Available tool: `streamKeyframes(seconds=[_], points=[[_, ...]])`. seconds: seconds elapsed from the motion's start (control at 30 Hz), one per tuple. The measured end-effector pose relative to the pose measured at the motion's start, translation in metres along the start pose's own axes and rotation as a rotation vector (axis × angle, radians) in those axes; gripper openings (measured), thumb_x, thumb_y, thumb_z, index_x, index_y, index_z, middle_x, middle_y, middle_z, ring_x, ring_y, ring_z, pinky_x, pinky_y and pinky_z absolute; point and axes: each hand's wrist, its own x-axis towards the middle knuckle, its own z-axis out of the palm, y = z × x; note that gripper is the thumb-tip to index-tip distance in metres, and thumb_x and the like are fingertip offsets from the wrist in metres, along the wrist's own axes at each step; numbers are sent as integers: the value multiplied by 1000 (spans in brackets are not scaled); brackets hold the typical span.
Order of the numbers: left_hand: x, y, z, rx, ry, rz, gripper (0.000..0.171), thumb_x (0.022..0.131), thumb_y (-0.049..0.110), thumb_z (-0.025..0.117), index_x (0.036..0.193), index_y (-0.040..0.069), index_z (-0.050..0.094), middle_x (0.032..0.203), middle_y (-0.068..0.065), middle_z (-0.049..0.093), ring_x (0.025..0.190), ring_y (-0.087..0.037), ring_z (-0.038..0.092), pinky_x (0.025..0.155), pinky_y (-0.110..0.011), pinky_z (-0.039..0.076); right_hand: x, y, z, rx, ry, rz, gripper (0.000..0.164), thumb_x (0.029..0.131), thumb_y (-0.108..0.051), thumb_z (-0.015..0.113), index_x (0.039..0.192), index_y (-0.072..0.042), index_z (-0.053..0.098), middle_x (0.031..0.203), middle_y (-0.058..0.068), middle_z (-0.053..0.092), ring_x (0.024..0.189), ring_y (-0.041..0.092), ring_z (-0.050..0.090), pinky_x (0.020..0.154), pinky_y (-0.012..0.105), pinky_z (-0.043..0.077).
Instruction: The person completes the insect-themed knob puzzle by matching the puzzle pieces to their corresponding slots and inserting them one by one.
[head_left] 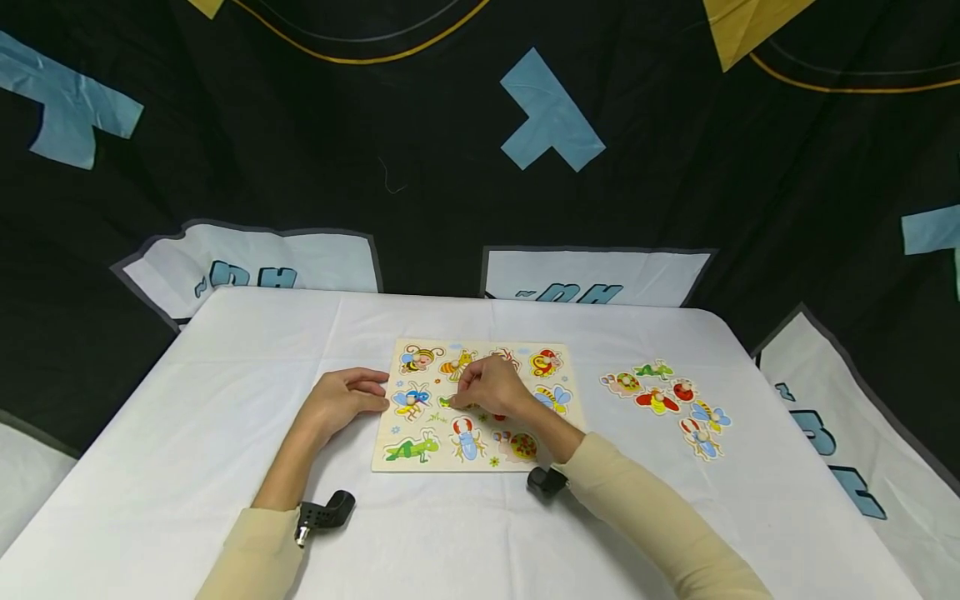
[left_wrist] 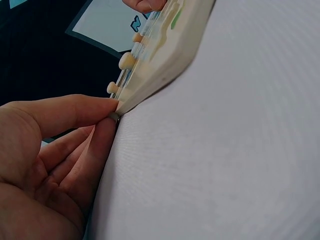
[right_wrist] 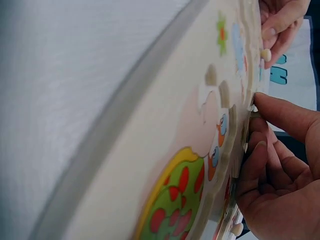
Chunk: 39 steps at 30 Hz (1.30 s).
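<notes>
A wooden peg puzzle board with printed insects lies flat on the white table. My left hand is at its left side; the left wrist view shows thumb and finger pinching the board's edge. Over the middle of the board, my right hand pinches a small green puzzle piece, partly covered by the fingertips. Round knobs such as this wooden knob stand up from seated pieces. The snail recess near the board's front right shows its printed picture without a knob.
Right of the board lies a loose group of flat insect pieces, among them a snail, a green grasshopper, a red-winged bug and a stag beetle. A black printed cloth hangs behind the table.
</notes>
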Motion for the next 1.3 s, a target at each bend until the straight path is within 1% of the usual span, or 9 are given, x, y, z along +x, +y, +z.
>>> streamKeyframes(seconds=[0.3,0.43,0.57,0.67,0.7,0.83,1.0,1.13,1.3], points=[[0,-1,-2,1,-5,9,50,82,14,81,130,8,68,101,-4,74,90,-14,66,79,-24,48,0,-2,-1,22,-18,1,19,79,-16,87,74,-11,69,57,-4,53,47,9,37,43,24,27],[1,-1,-2,-10,-8,10,50,82,13,81,130,8,67,100,-3,74,88,-13,66,77,-23,49,0,0,-1,21,-22,-1,19,79,-17,87,75,-12,69,56,-5,53,47,9,38,44,24,27],[1,-2,-1,-16,-9,11,50,82,13,81,129,8,68,100,-4,73,88,-13,65,76,-23,49,0,2,-3,19,-34,17,20,78,-20,88,77,-13,69,58,-5,54,45,10,37,42,24,28],[2,-3,0,-6,-5,11,50,82,15,81,129,8,68,100,-4,74,91,-15,66,79,-24,48,1,3,-6,13,-42,47,20,78,-24,88,79,-15,71,60,-4,58,45,10,38,41,24,29],[1,-3,0,-2,-3,11,50,82,15,81,130,9,68,100,-3,74,91,-15,66,80,-24,48,1,3,-7,8,-39,51,20,78,-25,89,80,-15,72,64,-3,59,47,11,40,41,24,30],[1,-2,0,-1,0,8,50,82,15,81,130,9,68,100,-3,74,93,-17,66,80,-25,47,0,5,-15,3,-25,58,18,78,-27,88,81,-16,73,69,-1,63,53,12,48,45,24,36],[0,-1,2,2,-3,3,50,82,15,81,130,9,68,100,-3,74,94,-17,66,81,-25,47,-3,12,-27,64,-5,72,18,79,-23,86,82,-12,73,70,3,67,60,15,55,55,25,43],[0,0,1,-4,-9,1,50,82,15,81,130,9,67,101,-4,73,91,-16,65,79,-24,48,-6,17,-35,57,9,88,17,80,-22,86,82,-11,73,71,4,66,64,16,55,59,25,43],[-1,1,-1,-18,-15,15,50,82,12,81,130,7,67,101,-7,73,86,-12,65,75,-22,49,-10,23,-47,5,48,111,18,79,-25,87,82,-13,73,71,3,66,64,15,54,57,25,41]])
